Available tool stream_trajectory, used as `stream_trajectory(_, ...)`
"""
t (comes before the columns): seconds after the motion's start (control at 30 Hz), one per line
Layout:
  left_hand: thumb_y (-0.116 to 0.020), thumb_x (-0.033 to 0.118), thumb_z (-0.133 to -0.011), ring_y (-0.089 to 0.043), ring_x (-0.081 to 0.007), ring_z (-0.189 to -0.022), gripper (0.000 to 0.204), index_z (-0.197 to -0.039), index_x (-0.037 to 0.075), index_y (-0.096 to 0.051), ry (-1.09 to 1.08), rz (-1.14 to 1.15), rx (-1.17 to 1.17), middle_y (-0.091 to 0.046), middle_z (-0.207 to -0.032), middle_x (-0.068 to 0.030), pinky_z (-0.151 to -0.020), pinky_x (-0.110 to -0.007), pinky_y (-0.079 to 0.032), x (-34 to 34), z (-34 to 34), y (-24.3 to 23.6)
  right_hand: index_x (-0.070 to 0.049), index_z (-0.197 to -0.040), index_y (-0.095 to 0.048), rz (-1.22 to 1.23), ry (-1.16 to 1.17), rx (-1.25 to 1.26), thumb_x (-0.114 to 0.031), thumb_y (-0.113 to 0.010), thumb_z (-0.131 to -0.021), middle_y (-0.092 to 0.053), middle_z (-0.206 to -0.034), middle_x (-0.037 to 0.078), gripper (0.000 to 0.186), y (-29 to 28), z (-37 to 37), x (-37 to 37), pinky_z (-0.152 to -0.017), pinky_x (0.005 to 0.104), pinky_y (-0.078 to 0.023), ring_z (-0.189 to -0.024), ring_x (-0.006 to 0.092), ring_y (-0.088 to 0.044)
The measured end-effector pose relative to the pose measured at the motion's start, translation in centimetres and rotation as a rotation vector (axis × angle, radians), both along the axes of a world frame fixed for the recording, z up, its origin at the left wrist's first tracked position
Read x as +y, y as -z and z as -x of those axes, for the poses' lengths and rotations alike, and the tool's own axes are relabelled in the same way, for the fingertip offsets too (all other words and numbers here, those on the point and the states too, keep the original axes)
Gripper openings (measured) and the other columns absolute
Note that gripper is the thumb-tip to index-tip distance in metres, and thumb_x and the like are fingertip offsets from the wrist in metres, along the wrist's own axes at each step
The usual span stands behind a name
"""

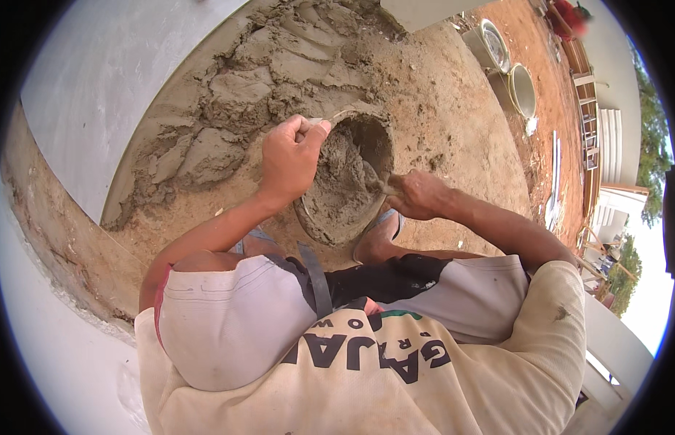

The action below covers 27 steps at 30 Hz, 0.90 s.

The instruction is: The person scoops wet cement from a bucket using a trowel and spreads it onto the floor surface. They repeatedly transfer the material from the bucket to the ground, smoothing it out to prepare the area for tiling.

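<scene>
A round bucket (308,217) of wet grey mortar (341,170) stands on the ground between my feet, tilted a little. My left hand (292,156) is closed at the bucket's far left rim, where the thin handle (343,114) runs. Opposite it, at the right rim, my right hand (418,194) is closed around the grip of a mortar-coated tool, apparently a trowel (372,180), which reaches into the mortar. Its blade is mostly buried or smeared over, so its shape is hard to make out.
A large heap of wet mortar (239,90) spreads on the ground beyond the bucket, beside a smooth grey wall (120,80). Two buckets (522,90) stand at the far right on reddish soil. A person in red (567,18) is in the distance, near wooden frames (587,119).
</scene>
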State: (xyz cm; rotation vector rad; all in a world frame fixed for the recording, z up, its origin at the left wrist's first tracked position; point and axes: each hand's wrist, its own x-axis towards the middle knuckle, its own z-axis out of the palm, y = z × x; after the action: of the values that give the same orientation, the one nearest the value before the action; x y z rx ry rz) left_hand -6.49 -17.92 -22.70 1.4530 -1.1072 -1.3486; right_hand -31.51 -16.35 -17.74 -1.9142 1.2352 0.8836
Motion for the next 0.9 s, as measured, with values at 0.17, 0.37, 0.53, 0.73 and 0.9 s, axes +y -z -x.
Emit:
stream_trajectory(0.17, -0.065, 0.026, -0.094, -0.031, -0.0051, -0.058, 0.038, -0.067, 0.005, -0.049, 0.000, 0.033, -0.035, -0.038, -0.060, 0.0057, -0.050, -0.028, -0.027, 0.3, -0.2, 0.3, 0.006, -0.119, -0.061, -0.107, 0.272, -0.338, -0.037, -0.060, -0.090, -0.066, -0.097, 0.032, 0.052, 3.0, 0.3, 3.3, -0.082, 0.0471, -0.054, -0.091, 0.0452, -0.066)
stream_trajectory(0.37, -0.065, 0.027, -0.093, -0.033, -0.0057, -0.055, 0.040, -0.065, 0.005, -0.049, -0.120, -0.073, 0.003, -0.039, -0.057, 0.0040, -0.048, -0.030, -0.029, -0.1, -2.1, 1.7, 0.003, -0.120, -0.063, -0.147, 0.383, -0.341, -0.033, -0.063, -0.089, -0.068, -0.098, 0.027, 0.048, -0.4, 0.9, 3.1, -0.083, 0.0438, -0.053, -0.092, 0.0392, -0.068)
stream_trajectory(0.53, -0.063, 0.030, -0.094, -0.032, -0.0061, -0.056, 0.042, -0.065, 0.006, -0.045, -0.091, -0.049, -0.006, -0.038, -0.058, 0.0040, -0.050, -0.030, -0.029, 0.0, -2.6, 2.5, -0.009, -0.120, -0.061, 0.372, 0.059, -0.366, -0.028, -0.067, -0.086, -0.066, -0.095, 0.017, 0.040, 0.4, 4.0, 2.7, -0.077, 0.0451, -0.053, -0.088, 0.0355, -0.066)
stream_trajectory(0.73, -0.063, 0.029, -0.093, -0.033, -0.0080, -0.057, 0.041, -0.065, 0.006, -0.045, -0.086, -0.117, 0.036, -0.038, -0.059, 0.0038, -0.052, -0.031, -0.030, -0.4, -2.6, 2.0, -0.017, -0.113, -0.058, 0.697, -0.128, -0.285, -0.018, -0.062, -0.088, -0.060, -0.097, 0.012, 0.025, 0.0, 4.7, 0.1, -0.077, 0.0459, -0.052, -0.091, 0.0324, -0.063)
stream_trajectory(0.9, -0.064, 0.029, -0.092, -0.035, -0.0088, -0.057, 0.040, -0.066, 0.003, -0.048, -0.057, -0.073, -0.008, -0.041, -0.058, 0.0022, -0.052, -0.032, -0.032, -0.6, -2.4, 1.3, -0.015, -0.121, -0.055, 0.613, -0.040, -0.110, -0.017, -0.059, -0.091, -0.060, -0.105, 0.016, 0.030, -2.1, 0.6, -2.4, -0.078, 0.0458, -0.053, -0.097, 0.0345, -0.063)
